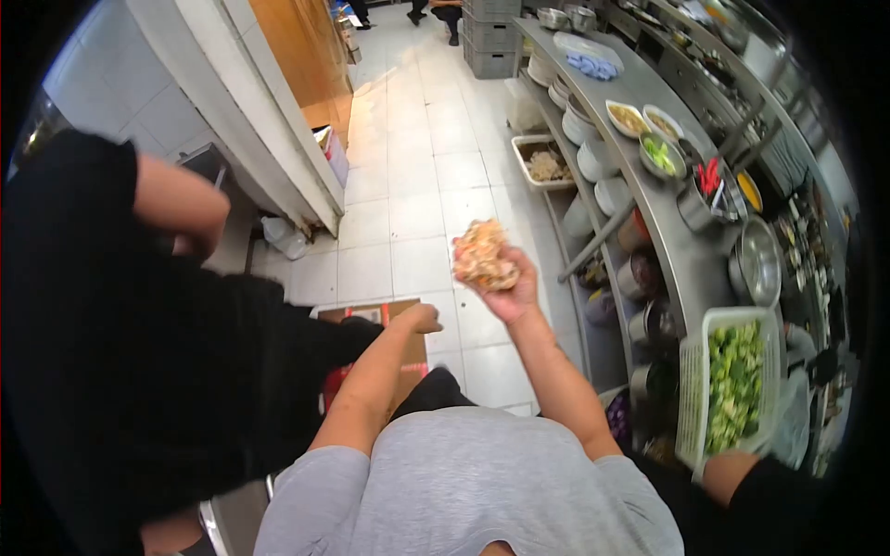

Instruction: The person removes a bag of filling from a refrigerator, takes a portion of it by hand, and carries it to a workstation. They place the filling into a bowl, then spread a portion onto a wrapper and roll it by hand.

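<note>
My right hand grips a clump of orange-and-white food, raised over the tiled floor, with the fingers around its underside and right side. The exact kind of food is unclear. Lower and to the left, my left hand has its fingers curled in, with nothing visible in them. Below that hand is a cardboard box with red markings, partly hidden by my forearm and a person's black clothing.
A person in black stands close on my left. A steel counter on the right carries bowls, plates and a white basket of chopped greens, near another person's arm. Grey crates stand ahead.
</note>
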### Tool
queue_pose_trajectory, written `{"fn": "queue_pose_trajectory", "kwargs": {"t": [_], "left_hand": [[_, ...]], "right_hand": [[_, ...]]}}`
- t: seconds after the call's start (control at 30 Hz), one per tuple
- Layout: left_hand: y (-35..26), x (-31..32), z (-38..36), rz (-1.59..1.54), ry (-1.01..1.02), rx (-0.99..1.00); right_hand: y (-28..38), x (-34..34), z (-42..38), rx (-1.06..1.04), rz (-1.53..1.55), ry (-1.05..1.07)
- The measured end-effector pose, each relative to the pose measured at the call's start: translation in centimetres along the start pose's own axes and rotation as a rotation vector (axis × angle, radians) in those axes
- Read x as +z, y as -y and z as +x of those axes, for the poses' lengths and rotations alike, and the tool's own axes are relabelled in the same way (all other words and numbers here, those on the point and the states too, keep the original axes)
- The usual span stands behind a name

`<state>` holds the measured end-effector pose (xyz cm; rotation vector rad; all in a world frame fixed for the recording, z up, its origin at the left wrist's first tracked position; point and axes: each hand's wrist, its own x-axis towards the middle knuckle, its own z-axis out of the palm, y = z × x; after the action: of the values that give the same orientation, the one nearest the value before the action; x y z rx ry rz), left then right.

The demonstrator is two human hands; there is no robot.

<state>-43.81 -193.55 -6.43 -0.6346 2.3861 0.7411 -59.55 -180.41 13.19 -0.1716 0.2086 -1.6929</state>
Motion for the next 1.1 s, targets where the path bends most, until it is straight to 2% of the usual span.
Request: {"fn": "queue_pose_trajectory", "kwargs": {"t": [0.1,0.2,0.33,0.47,0.53,0.63,0.67,0.7,0.73,0.77,0.83,0.93,1.1], "left_hand": [[5.3,-3.2,5.3,0.02,-0.035,-0.109],[9.8,-6.7,9.2,-0.021,0.002,-0.138],[15.6,-16.1,14.2,-0.197,0.061,-0.193],[21.0,-25.2,21.1,-0.272,-0.052,-0.231],[21.7,-31.0,23.4,-0.353,-0.116,-0.222],[24.8,-36.9,28.5,-0.507,-0.314,-0.199],[26.2,-38.7,30.0,-0.568,-0.319,-0.264],[28.0,-39.8,30.9,-0.636,-0.314,-0.333],[31.0,-39.8,32.6,-0.536,-0.295,-0.348],[34.0,-39.8,33.9,-0.432,-0.284,-0.362],[36.6,-41.1,33.4,-0.476,-0.168,-0.514],[40.3,-41.4,32.5,-0.613,-0.118,-0.69],[44.2,-38.6,35.0,-0.943,-0.024,-0.879]], "right_hand": [[2.1,-1.2,7.1,0.043,-0.027,-0.004],[7.6,-5.0,14.5,-0.041,-0.041,-0.044],[17.6,-10.1,22.1,-0.25,-0.062,-0.146],[25.6,-14.7,26.0,-0.46,-0.046,-0.315],[28.6,-17.3,27.6,-0.461,-0.057,-0.295],[32.8,-21.5,32.1,-0.476,0.008,-0.392],[34.3,-22.8,34.7,-0.479,-0.019,-0.428],[35.7,-23.7,36.8,-0.475,-0.048,-0.474],[37.7,-24.2,39.8,-0.474,-0.081,-0.505],[39.5,-24.2,43.4,-0.451,-0.068,-0.49],[42.7,-23.7,51.2,-0.394,-0.071,-0.386],[46.0,-21.5,64.4,-0.29,-0.12,-0.247],[46.9,-18.8,85.9,-0.113,-0.131,-0.098]]}}
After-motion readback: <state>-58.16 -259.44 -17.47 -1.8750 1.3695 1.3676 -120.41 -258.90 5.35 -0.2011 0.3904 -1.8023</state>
